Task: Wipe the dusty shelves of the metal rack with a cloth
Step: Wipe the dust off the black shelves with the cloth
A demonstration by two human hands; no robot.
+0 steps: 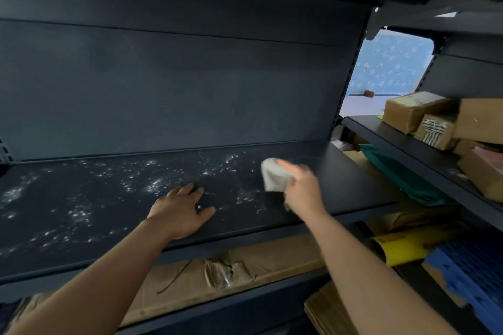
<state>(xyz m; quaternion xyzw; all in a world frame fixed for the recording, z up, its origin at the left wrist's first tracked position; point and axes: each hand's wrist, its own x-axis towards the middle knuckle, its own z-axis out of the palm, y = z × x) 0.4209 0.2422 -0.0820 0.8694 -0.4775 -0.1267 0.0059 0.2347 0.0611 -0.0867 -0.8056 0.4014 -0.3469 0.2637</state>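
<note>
The dusty dark metal shelf (348,179) is being wiped: the right hand (302,190) is gripping a bunched pale cloth (275,175), and the left hand (181,211) is resting flat on it. The next move is likely calling for a sweep across the white dust (158,185) toward the frame's left.

1. Shelf (340,177): dark painted metal, matt and smooth, with white dust specks over its left and middle.
2. Back panel (190,90): same dark matt metal.
3. Cloth (273,175): pale soft fabric, matt.
4. Boxes (408,110): brown cardboard, dull.
5. Carton (272,258): cardboard, with glossy crinkled tape (217,272).
6. Crate (468,275): blue perforated plastic.
7. Board (326,313): brown wood, grain visible.
</note>
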